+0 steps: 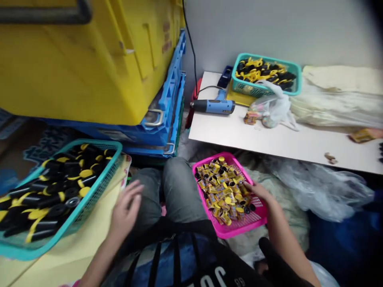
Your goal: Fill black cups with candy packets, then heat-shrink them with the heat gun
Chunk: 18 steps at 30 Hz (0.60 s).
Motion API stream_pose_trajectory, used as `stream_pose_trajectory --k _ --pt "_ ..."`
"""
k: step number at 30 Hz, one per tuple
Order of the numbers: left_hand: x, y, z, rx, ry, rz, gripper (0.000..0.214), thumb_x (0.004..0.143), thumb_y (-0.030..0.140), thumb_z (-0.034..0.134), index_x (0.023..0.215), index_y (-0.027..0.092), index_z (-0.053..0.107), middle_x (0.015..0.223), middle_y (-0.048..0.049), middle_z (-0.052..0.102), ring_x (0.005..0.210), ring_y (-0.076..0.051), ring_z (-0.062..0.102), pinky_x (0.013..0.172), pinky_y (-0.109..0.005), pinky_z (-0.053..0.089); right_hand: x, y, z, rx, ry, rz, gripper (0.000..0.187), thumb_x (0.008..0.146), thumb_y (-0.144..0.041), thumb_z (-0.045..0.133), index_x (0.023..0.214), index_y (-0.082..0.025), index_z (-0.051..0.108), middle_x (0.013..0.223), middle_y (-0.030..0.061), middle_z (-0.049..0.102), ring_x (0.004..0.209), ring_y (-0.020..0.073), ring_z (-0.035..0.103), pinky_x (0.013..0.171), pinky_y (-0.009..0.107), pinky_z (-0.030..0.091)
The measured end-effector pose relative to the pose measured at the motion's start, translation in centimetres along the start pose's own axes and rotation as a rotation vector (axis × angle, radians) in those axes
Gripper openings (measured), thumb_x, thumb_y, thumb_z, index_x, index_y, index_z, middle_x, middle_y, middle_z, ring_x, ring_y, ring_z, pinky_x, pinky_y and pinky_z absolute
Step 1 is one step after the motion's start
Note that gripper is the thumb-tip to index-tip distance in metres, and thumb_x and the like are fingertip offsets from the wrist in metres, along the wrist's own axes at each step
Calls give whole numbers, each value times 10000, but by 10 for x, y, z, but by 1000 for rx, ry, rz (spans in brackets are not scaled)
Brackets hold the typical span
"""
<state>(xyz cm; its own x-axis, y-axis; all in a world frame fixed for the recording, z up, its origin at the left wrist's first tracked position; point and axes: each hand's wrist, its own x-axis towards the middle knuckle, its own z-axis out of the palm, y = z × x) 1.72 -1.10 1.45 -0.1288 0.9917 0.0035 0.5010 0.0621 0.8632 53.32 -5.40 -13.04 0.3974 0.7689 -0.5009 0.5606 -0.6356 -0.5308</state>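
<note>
My left hand (127, 207) is raised over my left thigh, fingers spread and holding nothing. Beside my right knee is a pink plastic basket (229, 232) piled with small yellow-and-black capped pieces (223, 195) in printed wraps. My right hand (261, 193) is closed on the right rim of this basket, its fingertips inside near the pieces; some of its fingers are hidden. To the left of my left hand, a teal basket (86, 211) holds many black cylinders with yellow caps (60, 187).
A white table (215, 129) carries a blue heat gun (214, 106), another teal basket (267, 91) of yellow-and-black parts and a plastic bag (277, 105). Yellow bins (74, 67) on blue crates (134, 137) rise ahead left. Clear plastic sheeting (323, 191) lies right.
</note>
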Motion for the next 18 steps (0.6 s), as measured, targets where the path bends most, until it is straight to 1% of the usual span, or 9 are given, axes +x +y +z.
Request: stream_pose_trajectory --k 2,4,6,8,9,11,14,17,18 --pt "13 9 45 -61 -327 36 116 678 290 696 777 233 710 1162 -60 653 1157 -289 569 1092 -430 342 3 5 6 96 -79 -18 403 713 -494 619 918 -150 668 860 109 714 827 279 660 803 383 528" --pt "29 14 82 -180 -527 -41 147 645 230 728 791 215 723 1236 -80 627 1175 -312 557 1098 -434 321 2 8 2 177 -138 -41 437 696 -517 635 936 -152 661 864 87 714 828 269 659 794 369 533" --pt "49 21 116 -292 -569 -139 221 619 177 735 841 184 733 1322 -104 572 1268 -333 470 1128 -432 251 -4 7 -12 238 -185 -56 491 685 -551 643 970 -152 652 899 85 710 829 263 660 775 363 542" --pt "72 28 147 -350 -580 -200 276 610 153 728 886 151 725 1382 -136 513 1329 -340 393 1114 -428 260 -14 3 -32 294 -229 -51 541 685 -582 647 1019 -157 642 964 97 701 857 263 663 759 361 551" --pt "82 33 161 -380 -600 -238 310 600 142 730 909 140 714 1375 -154 516 1327 -340 398 1088 -430 298 -21 -1 -43 320 -255 -41 557 682 -590 655 1031 -156 639 985 107 695 872 264 663 752 360 553" --pt "97 44 187 -439 -687 -335 338 579 130 737 914 116 691 1255 -180 608 1225 -344 516 998 -459 390 -34 -12 -66 360 -320 -26 574 674 -587 681 1039 -147 634 998 124 686 883 264 662 746 356 552" --pt "98 61 207 -505 -849 -447 333 593 134 725 922 134 670 1050 -143 713 967 -350 671 783 -535 494 -55 -37 -103 335 -389 -62 555 689 -571 690 1031 -137 628 990 129 680 857 242 658 741 336 542" --pt "79 71 198 -541 -1006 -521 372 482 65 772 831 169 696 810 -131 746 737 -375 706 694 -571 523 -67 -73 -137 231 -409 -125 505 730 -572 656 993 -141 640 935 109 682 793 212 650 697 301 531" --pt "71 71 190 -556 -1152 -648 314 499 92 773 790 187 704 747 -109 743 715 -359 708 753 -555 525 -68 -88 -146 188 -421 -150 486 740 -568 649 979 -144 648 900 101 683 762 205 645 675 294 525"
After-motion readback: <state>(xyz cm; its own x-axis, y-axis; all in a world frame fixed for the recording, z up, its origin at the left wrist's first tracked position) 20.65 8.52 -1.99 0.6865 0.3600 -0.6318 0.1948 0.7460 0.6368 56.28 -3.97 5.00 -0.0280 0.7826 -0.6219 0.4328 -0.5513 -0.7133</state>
